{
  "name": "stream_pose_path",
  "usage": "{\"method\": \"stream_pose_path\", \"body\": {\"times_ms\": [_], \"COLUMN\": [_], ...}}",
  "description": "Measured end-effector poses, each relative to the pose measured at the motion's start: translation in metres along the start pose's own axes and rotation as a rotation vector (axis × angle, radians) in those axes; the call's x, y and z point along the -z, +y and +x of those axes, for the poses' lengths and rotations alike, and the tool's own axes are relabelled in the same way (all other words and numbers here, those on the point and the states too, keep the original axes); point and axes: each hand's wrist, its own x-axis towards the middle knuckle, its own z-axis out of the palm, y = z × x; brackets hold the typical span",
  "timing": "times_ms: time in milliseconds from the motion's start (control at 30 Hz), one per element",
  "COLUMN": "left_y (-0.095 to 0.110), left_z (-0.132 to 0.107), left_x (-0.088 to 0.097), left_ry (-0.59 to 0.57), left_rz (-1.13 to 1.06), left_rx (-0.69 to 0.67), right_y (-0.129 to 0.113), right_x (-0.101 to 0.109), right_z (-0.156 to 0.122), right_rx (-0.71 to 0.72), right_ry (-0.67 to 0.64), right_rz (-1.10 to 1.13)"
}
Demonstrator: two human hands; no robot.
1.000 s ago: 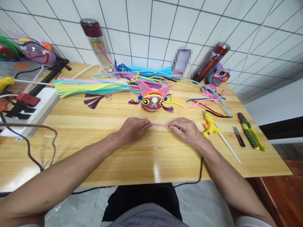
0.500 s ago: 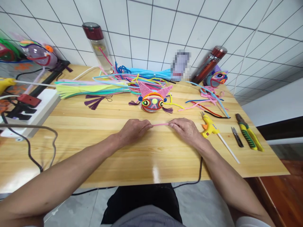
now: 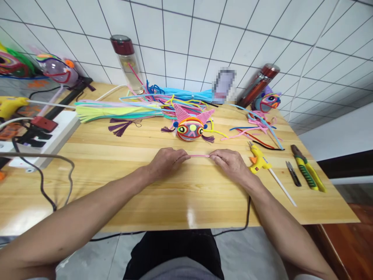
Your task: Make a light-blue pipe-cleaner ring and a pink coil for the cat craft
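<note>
Evidently, pink stem (image 3: 199,156) straight between left hand (image 3: 166,164) and right hand (image 3: 230,163), fingers (image 3: 183,157) of both pinching it, nearer than eared figure (image 3: 191,130) on counter (image 3: 175,206). Uneven tug could kink stem; straying right hand could nudge glue gun (image 3: 258,155).

The thin pink fuzzy strip (image 3: 199,156) is between the bare left hand (image 3: 169,162) and the bare right hand (image 3: 230,163). Behind it, on the glossy wooden table (image 3: 140,210), sits the round, horned, many-coloured figure (image 3: 190,131). To the right of the right hand lie, in this order, the yellow plastic glue gun (image 3: 259,159), the small black snips (image 3: 293,174) and the green-and-yellow-handled pliers (image 3: 306,168). Behind the figure, to its left, lies the long yellow-and-teal bundle of fuzzy sticks (image 3: 116,111).
</note>
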Motion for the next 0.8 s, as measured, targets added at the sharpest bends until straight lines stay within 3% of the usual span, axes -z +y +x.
{"method": "stream_pose_path", "body": {"times_ms": [233,667,800], "left_y": [-0.001,0.0,-0.002], "left_z": [0.0,0.001,0.0], "left_x": [-0.002,0.0,-0.005], "left_ry": [-0.031,0.067,0.047], "left_rz": [-0.051,-0.126,-0.126], "left_rx": [0.041,-0.029,-0.089], "right_y": [-0.002,-0.01,-0.012], "right_x": [0.002,0.005,0.003], "right_z": [0.0,0.003,0.002], "right_rx": [0.02,0.031,0.039], "right_ry": [-0.014,-0.027,-0.036], "right_rz": [0.019,0.04,0.05]}}
